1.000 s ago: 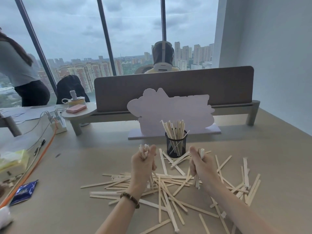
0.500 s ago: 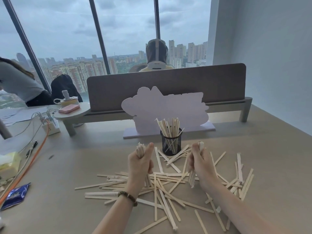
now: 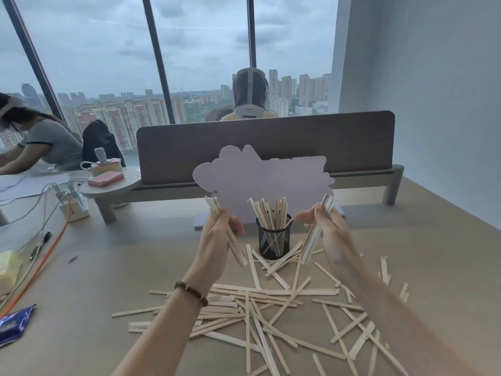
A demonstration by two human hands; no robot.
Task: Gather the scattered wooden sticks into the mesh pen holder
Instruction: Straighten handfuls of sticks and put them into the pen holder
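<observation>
The left hand is fisted round a bundle of sticks, held above the desk just left of the holder. The holder (already stuffed with upright sticks) stands between the hands, and the right hand clasps a second bundle just right of it. Loose sticks lie scattered on the desk below.

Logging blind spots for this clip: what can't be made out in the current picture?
- Head view: stick count in the left hand; the sticks overlap and the fingers cover them.
- Head view: likewise the bundle in the right hand.
- Head view: the mesh pen holder base, hidden by sticks leaning on it.
- Head view: scattered wooden sticks cut off at the bottom edge.
</observation>
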